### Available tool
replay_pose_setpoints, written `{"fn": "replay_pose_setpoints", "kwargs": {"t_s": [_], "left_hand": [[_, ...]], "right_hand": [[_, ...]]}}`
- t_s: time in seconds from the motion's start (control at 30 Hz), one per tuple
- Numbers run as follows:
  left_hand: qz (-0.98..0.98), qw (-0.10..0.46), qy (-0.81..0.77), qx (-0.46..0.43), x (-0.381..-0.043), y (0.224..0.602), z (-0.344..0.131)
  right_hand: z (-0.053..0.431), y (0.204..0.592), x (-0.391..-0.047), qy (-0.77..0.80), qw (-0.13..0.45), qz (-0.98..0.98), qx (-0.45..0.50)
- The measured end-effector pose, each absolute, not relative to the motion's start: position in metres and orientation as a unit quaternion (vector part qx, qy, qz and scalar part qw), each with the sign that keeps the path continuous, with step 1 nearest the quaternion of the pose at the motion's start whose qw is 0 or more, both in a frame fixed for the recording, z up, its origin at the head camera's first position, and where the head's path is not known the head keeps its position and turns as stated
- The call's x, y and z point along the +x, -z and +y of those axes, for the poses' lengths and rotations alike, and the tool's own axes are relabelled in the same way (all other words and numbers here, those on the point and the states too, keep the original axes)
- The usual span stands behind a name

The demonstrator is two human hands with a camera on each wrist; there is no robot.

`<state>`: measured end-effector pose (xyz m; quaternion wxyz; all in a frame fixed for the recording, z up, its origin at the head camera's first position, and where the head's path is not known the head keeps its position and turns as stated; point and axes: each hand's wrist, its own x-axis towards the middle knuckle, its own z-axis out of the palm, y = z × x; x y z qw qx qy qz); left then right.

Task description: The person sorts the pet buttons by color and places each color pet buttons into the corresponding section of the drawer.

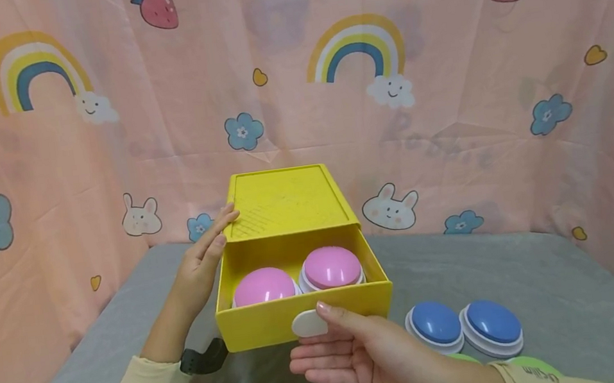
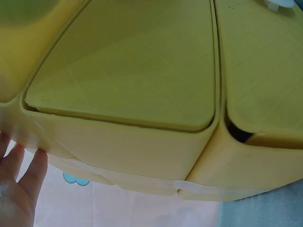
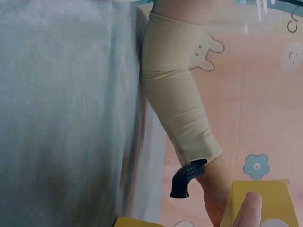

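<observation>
A yellow drawer box [image 1: 285,201] sits in front of me with its drawer [image 1: 356,301] pulled out. Inside the drawer are two pink domed push buttons [image 1: 264,286] [image 1: 331,267] on white bases. My left hand [image 1: 200,267] lies against the box's left side, fingertips at its top edge. The left wrist view shows its fingers [image 2: 35,170] beside the yellow panels. At the drawer front, my right hand [image 1: 363,352] touches the white handle [image 1: 308,324] with its thumb, the other fingers stretched out below the drawer. The thumb [image 3: 251,210] also shows in the right wrist view.
Two blue domed push buttons [image 1: 436,322] [image 1: 493,321] on white bases stand on the grey cloth [image 1: 564,287] to the right. Green ones [image 1: 534,365] are partly hidden behind my right forearm. A pink patterned curtain [image 1: 298,128] hangs behind the box.
</observation>
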<state>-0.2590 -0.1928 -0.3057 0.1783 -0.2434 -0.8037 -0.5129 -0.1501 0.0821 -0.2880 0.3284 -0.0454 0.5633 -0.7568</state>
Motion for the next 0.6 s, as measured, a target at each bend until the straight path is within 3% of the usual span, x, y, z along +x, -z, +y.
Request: {"fn": "replay_pose_setpoints", "kwargs": {"t_s": [0.6], "left_hand": [[-0.805,0.175,0.511,-0.247,-0.259,0.305,-0.192]], "right_hand": [[0.081,0.289,-0.164,0.767,0.312,0.557,-0.062]]}}
